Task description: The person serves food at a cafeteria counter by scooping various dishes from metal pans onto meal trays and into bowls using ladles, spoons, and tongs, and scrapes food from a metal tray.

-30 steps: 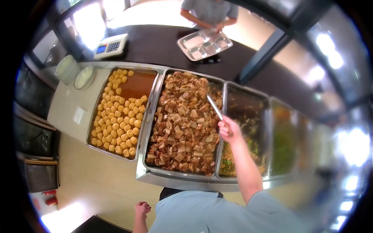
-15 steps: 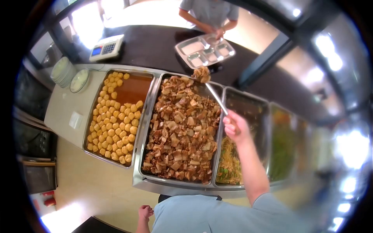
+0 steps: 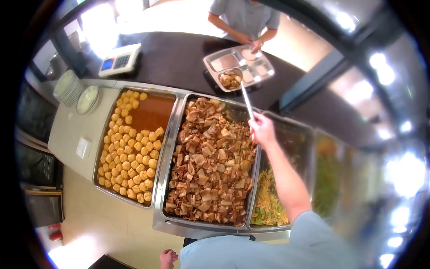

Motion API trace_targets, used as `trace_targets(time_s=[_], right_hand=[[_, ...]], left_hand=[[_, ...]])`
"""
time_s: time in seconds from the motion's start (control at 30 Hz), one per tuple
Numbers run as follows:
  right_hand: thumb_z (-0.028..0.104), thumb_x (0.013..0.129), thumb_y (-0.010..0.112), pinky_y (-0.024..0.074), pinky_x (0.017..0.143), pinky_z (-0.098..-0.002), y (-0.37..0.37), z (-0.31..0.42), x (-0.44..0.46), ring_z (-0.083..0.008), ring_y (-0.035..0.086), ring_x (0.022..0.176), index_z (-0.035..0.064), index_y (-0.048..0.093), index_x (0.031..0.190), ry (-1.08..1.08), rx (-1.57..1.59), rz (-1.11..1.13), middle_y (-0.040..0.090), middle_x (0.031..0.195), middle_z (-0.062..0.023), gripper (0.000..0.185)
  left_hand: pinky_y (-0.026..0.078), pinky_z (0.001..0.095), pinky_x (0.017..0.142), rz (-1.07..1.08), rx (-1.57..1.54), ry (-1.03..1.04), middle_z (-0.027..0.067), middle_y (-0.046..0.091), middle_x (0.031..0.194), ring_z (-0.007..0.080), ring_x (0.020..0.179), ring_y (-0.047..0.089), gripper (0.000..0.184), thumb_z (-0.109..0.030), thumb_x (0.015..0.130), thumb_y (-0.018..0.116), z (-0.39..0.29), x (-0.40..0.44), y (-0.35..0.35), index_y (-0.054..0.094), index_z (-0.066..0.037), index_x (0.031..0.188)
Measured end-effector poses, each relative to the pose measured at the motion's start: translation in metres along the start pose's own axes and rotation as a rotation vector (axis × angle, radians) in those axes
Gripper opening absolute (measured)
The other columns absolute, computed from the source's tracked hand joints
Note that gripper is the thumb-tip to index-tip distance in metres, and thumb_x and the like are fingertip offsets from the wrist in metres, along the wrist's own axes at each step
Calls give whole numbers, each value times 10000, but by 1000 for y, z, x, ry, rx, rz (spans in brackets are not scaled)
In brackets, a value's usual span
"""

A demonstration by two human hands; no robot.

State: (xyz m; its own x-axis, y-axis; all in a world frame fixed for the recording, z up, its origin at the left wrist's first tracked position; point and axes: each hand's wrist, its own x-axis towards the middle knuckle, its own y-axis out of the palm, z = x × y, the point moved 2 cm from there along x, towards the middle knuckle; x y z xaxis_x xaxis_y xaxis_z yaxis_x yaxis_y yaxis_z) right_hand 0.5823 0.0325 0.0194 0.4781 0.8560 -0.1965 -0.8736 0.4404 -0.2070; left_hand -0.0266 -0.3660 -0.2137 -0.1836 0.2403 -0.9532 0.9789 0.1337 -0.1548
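Note:
My right hand (image 3: 262,129) is wrapped round the silver handle of a serving spoon (image 3: 247,99), reaching across the counter. The spoon's head is over the near left compartment of a metal compartment tray (image 3: 220,64), where a portion of sliced brown meat (image 3: 230,80) lies; how much is still on the spoon I cannot tell. Below my right hand is a deep pan of the same meat (image 3: 206,166). At the bottom, my left hand (image 3: 168,258) hangs low beside my body, fingers curled, with nothing visible in it.
Left of the meat stands a pan of round yellow balls in sauce (image 3: 130,157); to the right is a pan of noodle-like shreds and greens (image 3: 268,201). Stacked bowls (image 3: 67,88) and a keypad device (image 3: 120,60) stand left. Another person's hand (image 3: 256,46) is at the tray's far edge.
The spoon has moved from above the meat pan's far edge down to the tray, and meat now shows in its near left compartment. My right hand has moved forward; my left stays low.

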Motion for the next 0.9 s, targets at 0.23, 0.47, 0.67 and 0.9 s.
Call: trace_targets(time_s=[0.23,0.47,0.67,0.9], right_hand=[[161,832,677,541,738,-401,0,-27,14,-322,686,762,119,622,1314,-286,-686,-178,701,826,-173,488],[101,851,677,539,567,-321,-9,-42,-81,-166,662,618,92,611,1337,-436,-419,-334,732,829,-142,491],[104,853,692,564,631,-273,-6,-79,-218,-156,669,645,58,605,1333,-128,-408,-96,742,983,-171,490],[96,892,681,467,579,-251,-24,-87,-309,-79,543,598,29,590,1331,98,57,-141,653,745,-29,453]], left_hand=[[532,516,759,-70,942,432,225,697,1020,397,931,677,303,-321,892,555,-20,-22,1,670,-65,1006],[534,479,795,69,666,339,264,665,1066,364,954,669,336,-267,886,572,-24,-24,2,652,-35,1116],[484,314,461,134,111,85,102,597,715,212,544,593,129,-52,920,539,-35,28,24,557,14,1029],[522,311,492,167,208,167,124,613,774,210,591,620,167,-62,891,554,-79,30,43,551,18,1038]])
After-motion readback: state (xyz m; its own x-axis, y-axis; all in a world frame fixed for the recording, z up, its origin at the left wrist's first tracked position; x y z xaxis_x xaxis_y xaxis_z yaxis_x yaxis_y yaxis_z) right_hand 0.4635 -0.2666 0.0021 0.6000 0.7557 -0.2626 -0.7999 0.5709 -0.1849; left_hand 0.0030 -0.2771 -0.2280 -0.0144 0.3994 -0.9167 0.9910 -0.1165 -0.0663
